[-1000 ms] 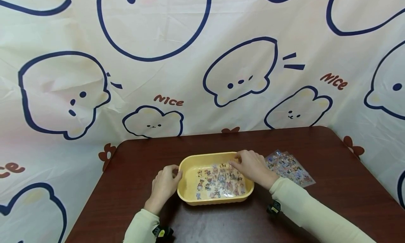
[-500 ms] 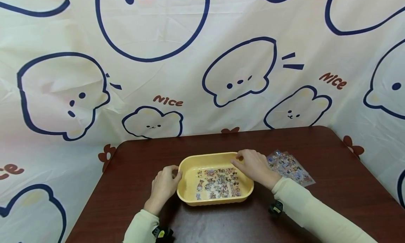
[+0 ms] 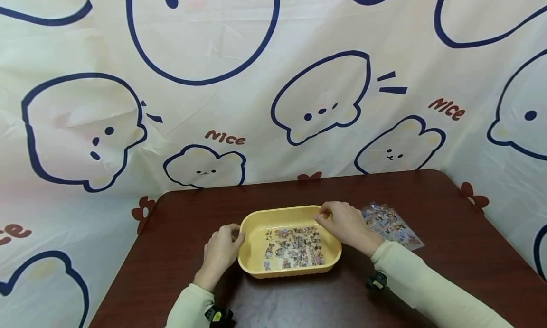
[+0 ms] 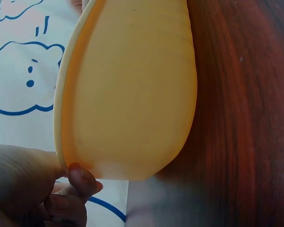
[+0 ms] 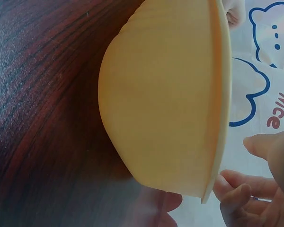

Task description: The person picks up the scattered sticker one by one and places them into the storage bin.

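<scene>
A yellow plastic basin [image 3: 260, 219] stands on the table in the head view, with a clear sheet of small cartoon stickers [image 3: 295, 247] on its floor. My left hand [image 3: 220, 252] grips the basin's left end, its thumb and fingers about the rim, as the left wrist view also shows. Over the far right corner is my right hand [image 3: 348, 226]. Its thumb [image 5: 258, 145] is spread from the loosely bent fingers [image 5: 236, 196], with nothing visible between them. Those fingertips are right at the rim. The wrist views show only the basin's outer wall [image 5: 165, 94].
More clear sticker sheets [image 3: 395, 226] lie overlapping on the table, right of the basin and partly behind the right hand. The dark wooden table [image 3: 290, 302] meets a cartoon-printed cloth [image 3: 256, 105] at the back and sides.
The sheet in the basin, its right part near the right hand a second ago, now lies flat and a little further left. The right hand has drawn slightly right, off it; the left stays put.
</scene>
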### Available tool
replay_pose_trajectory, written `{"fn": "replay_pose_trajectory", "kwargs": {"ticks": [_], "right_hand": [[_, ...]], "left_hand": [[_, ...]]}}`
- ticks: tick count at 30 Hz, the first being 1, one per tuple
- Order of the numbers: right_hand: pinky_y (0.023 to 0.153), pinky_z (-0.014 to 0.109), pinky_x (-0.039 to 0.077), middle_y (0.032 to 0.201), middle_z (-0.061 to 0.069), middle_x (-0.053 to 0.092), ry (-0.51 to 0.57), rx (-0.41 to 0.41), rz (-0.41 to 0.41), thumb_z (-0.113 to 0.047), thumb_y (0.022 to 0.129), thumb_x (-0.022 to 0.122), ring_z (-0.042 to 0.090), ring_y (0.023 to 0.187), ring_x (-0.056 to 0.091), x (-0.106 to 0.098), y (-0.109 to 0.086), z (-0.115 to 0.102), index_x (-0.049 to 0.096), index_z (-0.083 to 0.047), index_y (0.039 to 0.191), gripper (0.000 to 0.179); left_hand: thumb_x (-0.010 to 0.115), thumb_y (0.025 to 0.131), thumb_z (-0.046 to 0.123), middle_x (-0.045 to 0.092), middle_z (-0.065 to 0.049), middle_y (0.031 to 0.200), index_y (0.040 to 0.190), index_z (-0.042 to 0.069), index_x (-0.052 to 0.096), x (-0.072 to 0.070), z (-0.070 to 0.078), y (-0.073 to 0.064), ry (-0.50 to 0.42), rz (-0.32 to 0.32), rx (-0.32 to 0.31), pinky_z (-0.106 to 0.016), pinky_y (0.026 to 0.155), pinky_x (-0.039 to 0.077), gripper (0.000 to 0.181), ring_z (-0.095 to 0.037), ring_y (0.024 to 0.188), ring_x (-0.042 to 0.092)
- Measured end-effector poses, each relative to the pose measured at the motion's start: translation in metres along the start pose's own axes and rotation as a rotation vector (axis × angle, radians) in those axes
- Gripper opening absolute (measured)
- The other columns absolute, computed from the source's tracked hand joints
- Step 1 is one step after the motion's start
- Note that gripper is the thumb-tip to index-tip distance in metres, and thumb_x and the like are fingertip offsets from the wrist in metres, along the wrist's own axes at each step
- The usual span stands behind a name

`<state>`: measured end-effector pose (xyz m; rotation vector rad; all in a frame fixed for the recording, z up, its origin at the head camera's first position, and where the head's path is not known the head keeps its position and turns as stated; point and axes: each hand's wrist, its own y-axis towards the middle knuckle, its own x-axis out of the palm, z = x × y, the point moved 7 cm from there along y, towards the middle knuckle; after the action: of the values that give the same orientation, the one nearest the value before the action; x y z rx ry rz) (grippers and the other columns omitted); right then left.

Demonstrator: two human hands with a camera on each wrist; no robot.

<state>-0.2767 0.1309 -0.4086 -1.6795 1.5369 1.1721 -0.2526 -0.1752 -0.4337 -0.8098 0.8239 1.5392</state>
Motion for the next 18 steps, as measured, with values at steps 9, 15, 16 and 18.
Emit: {"fn": "replay_pose_trajectory", "kwargs": {"ticks": [9,15,16,18], "right_hand": [[0.048,0.028,0.038,0.084,-0.001,0.069,0.021,-0.004,0.022,-0.038,0.094,0.070,0.010,0.057,0.049,-0.007,-0.004,-0.001,0.076,-0.013,0.100,0.026],[0.048,0.028,0.038,0.084,0.000,0.070,0.025,-0.009,0.038,-0.036,0.094,0.071,0.010,0.056,0.049,-0.012,-0.006,0.002,0.075,-0.012,0.101,0.025],[0.047,0.028,0.037,0.084,0.000,0.070,0.025,-0.009,0.041,-0.036,0.094,0.071,0.010,0.055,0.048,-0.013,-0.007,0.003,0.075,-0.012,0.101,0.025],[0.046,0.028,0.037,0.083,0.000,0.070,0.025,-0.012,0.045,-0.036,0.094,0.071,0.010,0.054,0.048,-0.014,-0.007,0.004,0.075,-0.012,0.101,0.025]], "left_hand": [[0.068,0.094,0.028,0.076,0.000,0.083,0.114,0.014,0.075,0.001,0.000,0.000,0.001,0.002,0.003,-0.039,0.061,0.047,0.025,-0.016,0.073,0.068],[0.068,0.094,0.027,0.076,0.000,0.083,0.114,0.013,0.075,0.001,0.000,0.000,0.002,-0.001,0.003,-0.039,0.062,0.047,0.025,-0.017,0.073,0.068],[0.068,0.094,0.028,0.076,0.000,0.084,0.114,0.014,0.075,0.001,0.000,0.000,0.002,-0.004,0.000,-0.039,0.062,0.047,0.025,-0.017,0.073,0.068],[0.068,0.095,0.028,0.076,-0.001,0.084,0.115,0.013,0.075,0.001,0.000,0.000,0.002,-0.008,-0.001,-0.039,0.061,0.047,0.026,-0.017,0.072,0.068]]}}
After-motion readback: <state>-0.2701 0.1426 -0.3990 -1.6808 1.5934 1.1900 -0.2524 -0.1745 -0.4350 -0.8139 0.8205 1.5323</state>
